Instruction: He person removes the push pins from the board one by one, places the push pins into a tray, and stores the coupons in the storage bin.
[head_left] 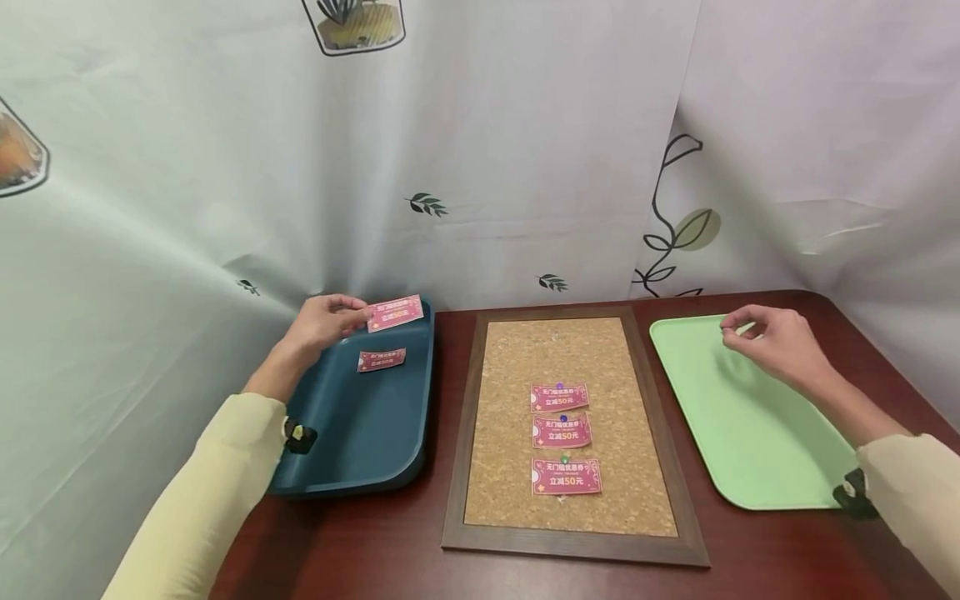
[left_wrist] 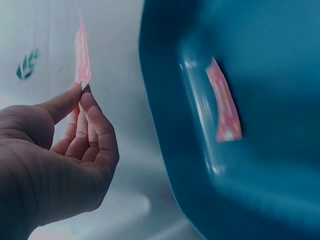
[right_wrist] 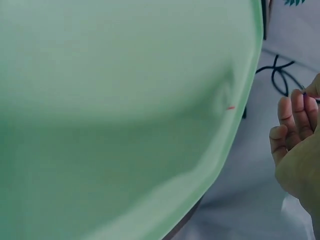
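My left hand (head_left: 321,323) pinches one end of a pink paper coupon (head_left: 395,313) between thumb and fingertips, above the back of the dark blue tray (head_left: 352,433). A second coupon (head_left: 382,360) lies in that tray, slightly curved in the left wrist view. Over the light green tray (head_left: 765,433), my right hand (head_left: 772,342) has thumb and forefinger pinched together on a tiny dark push pin (right_wrist: 304,92), mostly hidden by the fingertips. Between the trays lies a framed cork board (head_left: 502,467). Three pink coupons, top (head_left: 559,398), middle (head_left: 562,432) and bottom (head_left: 566,477), are pinned on it in a column.
Pins in purple (head_left: 559,386), blue (head_left: 563,419) and green (head_left: 565,459) hold the coupons at their upper edges. A small red thing (right_wrist: 230,107) lies in the green tray. A printed curtain (head_left: 487,150) hangs behind the dark red table (head_left: 375,542).
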